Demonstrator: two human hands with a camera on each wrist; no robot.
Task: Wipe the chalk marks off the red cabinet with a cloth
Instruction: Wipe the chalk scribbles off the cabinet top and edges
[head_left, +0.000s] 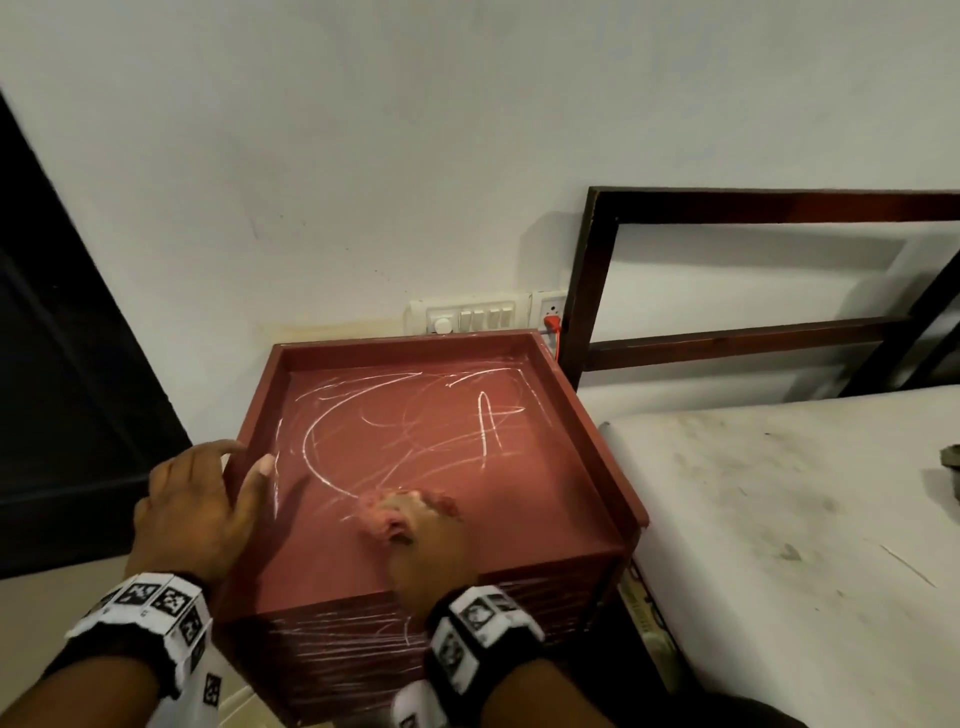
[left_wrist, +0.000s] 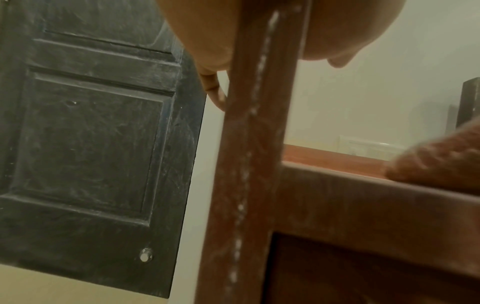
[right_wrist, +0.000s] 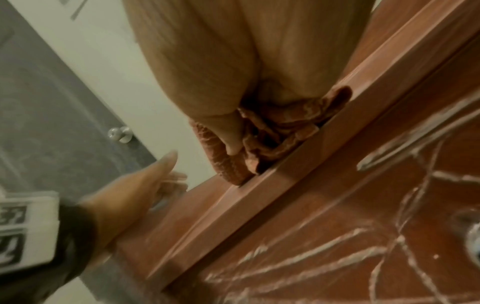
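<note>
The red cabinet (head_left: 587, 415) has a raised rim around its top. White chalk marks (head_left: 483, 426) cross the top, and more chalk marks (right_wrist: 337, 257) cover the front panel. My right hand (head_left: 415, 525) grips a bunched pinkish-red cloth (head_left: 374, 512) and presses it on the top near the front middle. In the right wrist view the cloth (right_wrist: 280, 131) is folded under my fingers just behind the front edge. My left hand (head_left: 249, 454) holds the left rim (left_wrist: 249, 164), thumb inside and fingers outside.
A mattress (head_left: 779, 519) on a dark wooden bed frame (head_left: 727, 332) stands right against the cabinet. A switch board (head_left: 467, 317) sits on the white wall just behind it. A dark panelled door (head_left: 62, 364) is to the left.
</note>
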